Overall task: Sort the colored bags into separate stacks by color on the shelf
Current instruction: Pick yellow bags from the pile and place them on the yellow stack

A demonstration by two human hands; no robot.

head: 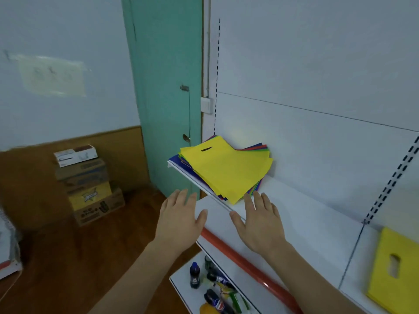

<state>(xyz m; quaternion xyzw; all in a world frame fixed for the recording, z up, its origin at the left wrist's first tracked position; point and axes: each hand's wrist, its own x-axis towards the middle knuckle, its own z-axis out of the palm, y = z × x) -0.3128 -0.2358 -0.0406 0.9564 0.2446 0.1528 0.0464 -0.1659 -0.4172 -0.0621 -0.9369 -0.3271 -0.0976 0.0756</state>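
- I am at the start of a pick: both my hands hover in front of the mixed pile of bags point(226, 168), and neither touches it yet.
- My left hand point(179, 219) is out past the shelf's front edge, fingers straight and lightly spread, thumb out to the side, holding nothing.
- My right hand point(260, 223) is over the shelf point(301, 214) just beside the pile's near corner, fingers straight and close together, thumb spread, also holding nothing.
- The pile lies at the left end of the shelf against the back panel point(317, 132), fanned and skewed; a yellow bag point(229, 171) is on top, with blue, red and green edges showing beneath it.
- One yellow bag already set apart point(394, 270) lies well away at the right end of the shelf, so I judge the yellow stack is begun and the sorting is in its early part.
- Next, I think, I must slide the top yellow sheet free without dragging the ones below, then carry it right.
- The bags look thin, flat and matte, like soft non-woven fabric, rectangular with a die-cut slot handle; they should bend easily and slip over each other.
- The shelf is smooth, white and hard, with a red strip point(244, 266) along the front of the level below.
- Below that, bottles point(195, 275) stand and lie on a lower shelf.
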